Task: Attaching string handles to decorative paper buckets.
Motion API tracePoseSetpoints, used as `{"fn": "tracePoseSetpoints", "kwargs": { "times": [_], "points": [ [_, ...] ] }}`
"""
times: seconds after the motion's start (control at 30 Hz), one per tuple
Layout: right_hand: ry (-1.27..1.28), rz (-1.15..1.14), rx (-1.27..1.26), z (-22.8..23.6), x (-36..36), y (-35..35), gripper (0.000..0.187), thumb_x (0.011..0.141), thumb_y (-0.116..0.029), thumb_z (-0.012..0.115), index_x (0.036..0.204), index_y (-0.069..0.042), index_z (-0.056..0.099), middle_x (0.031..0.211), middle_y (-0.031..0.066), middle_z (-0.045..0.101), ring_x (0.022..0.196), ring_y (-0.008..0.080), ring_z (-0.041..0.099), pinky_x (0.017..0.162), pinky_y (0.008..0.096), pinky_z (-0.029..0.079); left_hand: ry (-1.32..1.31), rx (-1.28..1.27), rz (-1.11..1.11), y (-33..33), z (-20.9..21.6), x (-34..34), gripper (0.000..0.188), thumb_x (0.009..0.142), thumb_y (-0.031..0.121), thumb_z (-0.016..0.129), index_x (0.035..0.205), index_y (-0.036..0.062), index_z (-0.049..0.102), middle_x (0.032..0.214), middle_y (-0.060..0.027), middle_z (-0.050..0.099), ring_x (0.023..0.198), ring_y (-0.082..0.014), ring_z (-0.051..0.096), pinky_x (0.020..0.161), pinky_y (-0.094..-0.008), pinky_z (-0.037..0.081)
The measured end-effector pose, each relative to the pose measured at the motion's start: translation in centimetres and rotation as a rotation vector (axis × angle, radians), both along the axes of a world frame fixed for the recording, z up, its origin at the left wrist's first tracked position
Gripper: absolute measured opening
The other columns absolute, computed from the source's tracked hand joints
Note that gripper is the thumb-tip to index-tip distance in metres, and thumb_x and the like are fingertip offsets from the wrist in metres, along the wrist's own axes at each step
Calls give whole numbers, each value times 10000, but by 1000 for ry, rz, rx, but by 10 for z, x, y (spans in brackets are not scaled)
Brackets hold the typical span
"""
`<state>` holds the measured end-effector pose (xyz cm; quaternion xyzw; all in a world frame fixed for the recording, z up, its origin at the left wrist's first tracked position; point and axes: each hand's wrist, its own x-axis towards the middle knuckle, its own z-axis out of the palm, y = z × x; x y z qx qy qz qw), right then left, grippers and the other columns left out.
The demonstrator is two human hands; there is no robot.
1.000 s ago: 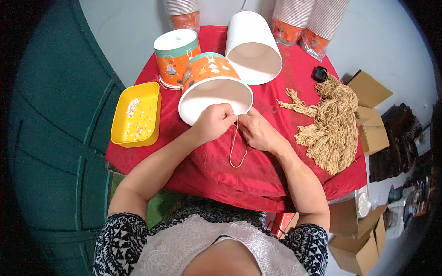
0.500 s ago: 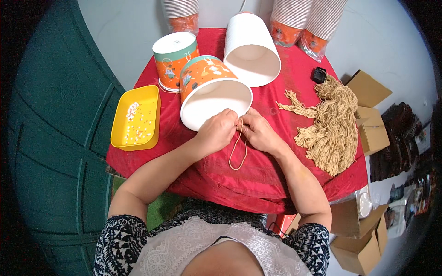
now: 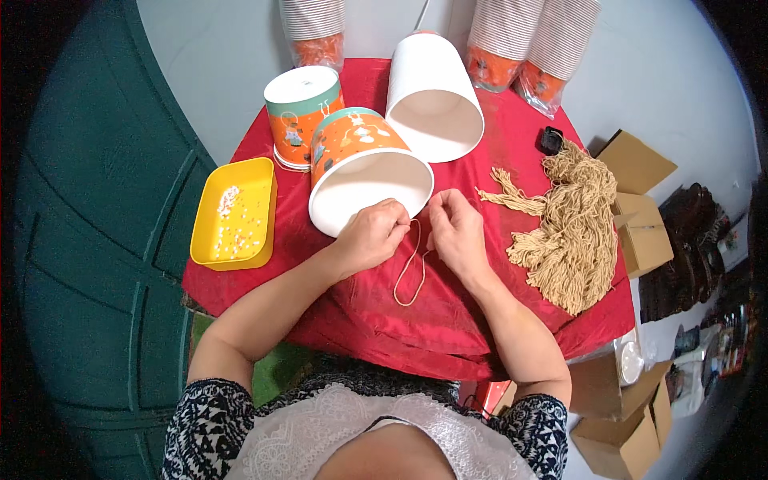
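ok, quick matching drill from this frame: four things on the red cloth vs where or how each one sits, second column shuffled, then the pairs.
Things:
1. yellow tray
2. plain white tub
3. pile of beige twine
4. loop of twine

Places or states:
A. hanging between the left hand and right hand
B. at the cloth's left edge, small white bits inside
C. on its side at the back, open mouth toward the person
D. heaped on the cloth's right side

Pairs: 1-B, 2-C, 3-D, 4-A
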<state>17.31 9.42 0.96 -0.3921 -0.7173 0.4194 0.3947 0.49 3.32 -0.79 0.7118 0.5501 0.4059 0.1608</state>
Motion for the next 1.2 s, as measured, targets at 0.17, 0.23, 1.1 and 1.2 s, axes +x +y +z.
{"fn": "tracePoseSetpoints", "kwargs": {
  "times": [0.17, 0.23, 1.1, 1.2],
  "points": [
    [14, 73, -28, -5, -5, -11, 98, 893, -16, 545, 980, 25, 530, 783, 202, 649, 688, 272, 680, 616, 375, 530, -112, -38, -12, 1, 1, 1, 41, 827, 16, 604, 854, -13, 591, 842, -164, 635, 772, -319, 643, 694, -380, 512],
    [-21, 60, -67, -6, -9, -14, 102, 894, -16, 550, 982, 27, 523, 807, 203, 652, 725, 272, 683, 644, 376, 535, -150, -45, -14, 2, -2, 0, 44, 830, 15, 606, 865, -11, 599, 836, -164, 642, 756, -304, 650, 680, -369, 514],
    [-117, 109, 358, -19, -14, -9, 73, 877, -60, 643, 891, 3, 608, 804, 187, 686, 728, 330, 700, 616, 394, 550, -758, -427, 4, 5, 2, -9, 100, 962, 95, 570, 939, -1, 583, 661, -24, 570, 479, -48, 466, 397, -174, 345],
    [-88, 110, 341, -22, -13, -8, 62, 877, -59, 644, 886, -2, 624, 801, 185, 682, 718, 325, 696, 613, 390, 543, -812, -495, -28, 1, 10, -12, 123, 976, 101, 550, 946, -9, 595, 661, -25, 569, 480, -45, 459, 386, -177, 317]
  ]
}}
